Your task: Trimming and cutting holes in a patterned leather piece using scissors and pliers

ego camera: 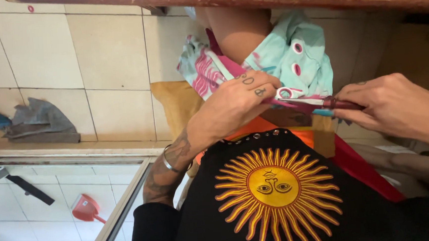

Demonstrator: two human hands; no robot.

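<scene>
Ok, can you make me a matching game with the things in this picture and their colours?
Things:
1. sun picture
2. dustpan
3. bracelet on the left hand
4. cloth under both hands, right hand

Colours:
A. silver
B. pale turquoise with pink marks
C. yellow and orange
D. red

Pairs: 1-C, 2-D, 3-A, 4-B

A black garment (278, 196) with a row of small metal studs along its edge, printed with a yellow-and-orange sun that has wavy rays and a drawn face. Black sleeves are pushed up both forearms. The left hand (233, 104) shows small dark tattoos on its fingers, more inked patterns down the forearm, and a silver bangle (167, 160) at the wrist.
</scene>
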